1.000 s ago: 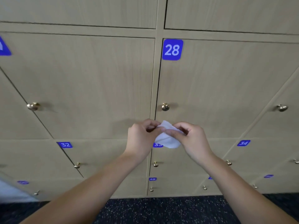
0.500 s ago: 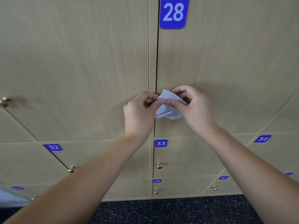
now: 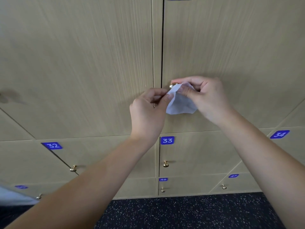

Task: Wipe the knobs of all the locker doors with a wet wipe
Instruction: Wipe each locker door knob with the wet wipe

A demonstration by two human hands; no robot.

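Both hands [image 3: 178, 103] pinching wipe [image 3: 179, 103] against knob [image 3: 172, 85]

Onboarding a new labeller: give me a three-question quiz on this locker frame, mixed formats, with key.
1. True or false: both hands pinch the white wet wipe.
2. Multiple choice: the round brass knob beside the wipe's top edge belongs to the door above which blue number plate? A) 32 B) 33 C) 34
3. Fill in: below the beige wooden lockers lies a dark speckled ____.

Key:
1. True: left hand and right hand each hold it.
2. B, plate 33.
3. Floor.
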